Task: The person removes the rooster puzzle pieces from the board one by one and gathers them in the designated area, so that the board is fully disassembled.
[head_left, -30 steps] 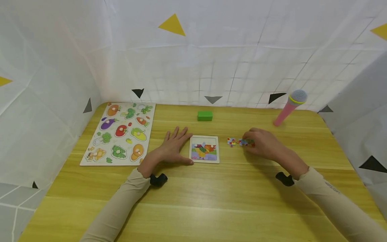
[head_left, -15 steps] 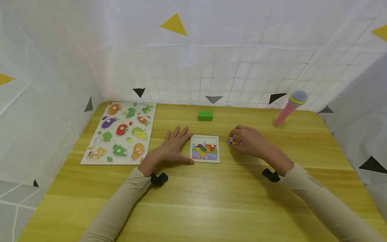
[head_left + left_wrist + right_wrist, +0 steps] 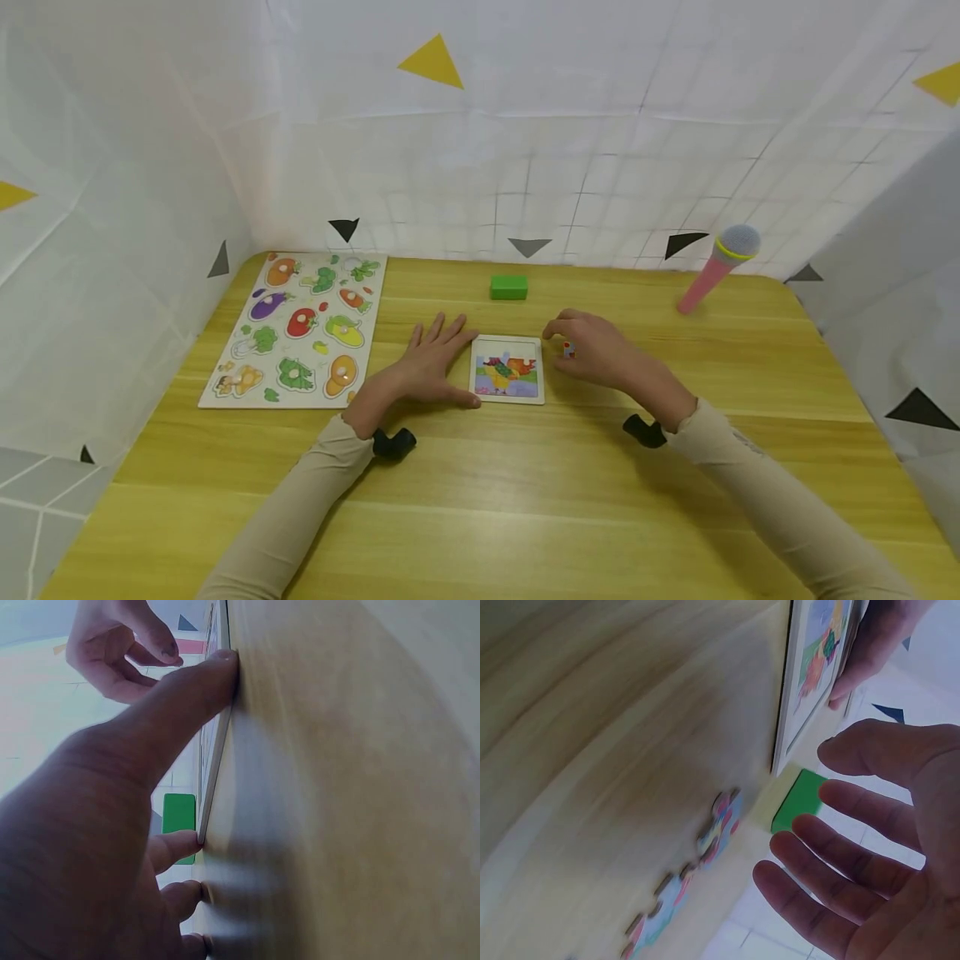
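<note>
A small square jigsaw tray (image 3: 508,350) lies mid-table, with a colourful bird picture (image 3: 504,377) across its lower part and a bare white strip at the top. My left hand (image 3: 427,367) is spread along its left side; thumb and index fingertip touch the tray's edge. Just right of the tray hovers my right hand (image 3: 600,354), fingers loosely bent. Nothing sits between its fingers in the right wrist view. There, one jigsaw piece (image 3: 721,827) and another jigsaw piece (image 3: 660,911) lie on the table. From the head, the right hand covers most of them, except a small bit of one.
A vegetable peg puzzle board (image 3: 303,333) takes up the table's left back. Behind the tray lies a green block (image 3: 509,287). A pink toy microphone (image 3: 708,279) stands at the back right. White sheeting (image 3: 562,150) hangs behind the table.
The right hand has moved left, from over the farther jigsaw pieces to beside the tray, and its fingers have spread apart. The left hand and tray stay where they were.
</note>
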A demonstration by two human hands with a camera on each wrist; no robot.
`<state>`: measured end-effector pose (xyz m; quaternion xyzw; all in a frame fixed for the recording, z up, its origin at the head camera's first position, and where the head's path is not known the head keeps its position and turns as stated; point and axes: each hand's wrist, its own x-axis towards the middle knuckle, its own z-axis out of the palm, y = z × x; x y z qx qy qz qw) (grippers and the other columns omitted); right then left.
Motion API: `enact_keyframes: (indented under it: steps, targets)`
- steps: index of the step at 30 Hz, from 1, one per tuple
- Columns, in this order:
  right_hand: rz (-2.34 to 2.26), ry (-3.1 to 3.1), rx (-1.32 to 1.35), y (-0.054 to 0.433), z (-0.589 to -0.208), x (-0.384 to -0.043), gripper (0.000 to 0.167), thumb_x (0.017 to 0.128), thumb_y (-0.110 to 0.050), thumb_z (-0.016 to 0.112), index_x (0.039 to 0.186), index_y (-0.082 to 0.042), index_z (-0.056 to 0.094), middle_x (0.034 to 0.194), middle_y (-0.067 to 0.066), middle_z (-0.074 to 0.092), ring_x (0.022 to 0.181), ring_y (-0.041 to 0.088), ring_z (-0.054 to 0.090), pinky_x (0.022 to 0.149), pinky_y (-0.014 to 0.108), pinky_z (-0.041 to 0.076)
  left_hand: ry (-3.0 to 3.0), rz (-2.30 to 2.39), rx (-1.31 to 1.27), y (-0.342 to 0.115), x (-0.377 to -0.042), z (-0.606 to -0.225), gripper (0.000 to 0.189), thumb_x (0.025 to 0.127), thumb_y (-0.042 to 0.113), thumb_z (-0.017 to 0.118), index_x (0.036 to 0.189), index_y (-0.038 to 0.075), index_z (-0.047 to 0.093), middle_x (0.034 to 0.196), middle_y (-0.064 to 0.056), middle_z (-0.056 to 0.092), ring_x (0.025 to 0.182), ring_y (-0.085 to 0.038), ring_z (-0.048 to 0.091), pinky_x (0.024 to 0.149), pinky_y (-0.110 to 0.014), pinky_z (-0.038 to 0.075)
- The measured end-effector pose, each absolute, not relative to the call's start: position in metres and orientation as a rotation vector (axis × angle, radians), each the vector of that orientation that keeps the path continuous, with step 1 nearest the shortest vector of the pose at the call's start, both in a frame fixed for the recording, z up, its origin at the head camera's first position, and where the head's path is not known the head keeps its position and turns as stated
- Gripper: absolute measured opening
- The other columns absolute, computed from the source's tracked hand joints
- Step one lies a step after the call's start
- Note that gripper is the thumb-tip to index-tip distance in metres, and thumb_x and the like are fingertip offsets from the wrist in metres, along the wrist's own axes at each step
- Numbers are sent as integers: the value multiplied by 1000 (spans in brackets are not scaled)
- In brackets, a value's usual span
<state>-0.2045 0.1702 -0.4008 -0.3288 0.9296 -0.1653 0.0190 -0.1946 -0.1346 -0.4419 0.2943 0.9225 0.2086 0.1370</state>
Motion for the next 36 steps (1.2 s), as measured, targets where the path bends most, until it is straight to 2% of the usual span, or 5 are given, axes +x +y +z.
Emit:
enact_keyframes:
  steps: [8, 22, 30, 36]
  targets:
    - [-512, 2858, -1008, 151, -406, -206, 31, 84, -15, 79, 112, -3, 72, 112, 10, 67, 102, 27, 63, 89, 45, 53, 2671, 594, 847, -135, -195, -443, 110, 77, 65, 76, 161, 17, 23, 167, -11, 1, 150, -39, -8, 115, -63, -6]
    - [-477, 2848, -1043, 129, -409, -207, 31, 86, -22, 80, 111, -6, 74, 108, 9, 67, 94, 25, 64, 86, 43, 54, 2659, 616, 831, -136, -197, -445, 111, 76, 66, 76, 161, 18, 22, 168, -9, 1, 151, -38, -10, 115, -62, -7]
    - [-535, 2819, -1202, 119, -413, -205, 21, 86, -12, 75, 105, -5, 74, 101, 9, 67, 76, 17, 60, 69, 35, 53, 2658, 610, 831, -135, -197, -444, 111, 77, 67, 75, 161, 18, 22, 168, -9, 0, 150, -38, -10, 115, -61, -7]
    - [-553, 2796, -1240, 112, -414, -203, 22, 83, -7, 73, 105, -5, 74, 100, 10, 67, 74, 16, 55, 67, 32, 50, 2654, 606, 830, -135, -197, -444, 111, 77, 67, 75, 161, 18, 22, 168, -9, 0, 150, -38, -11, 115, -61, -7]
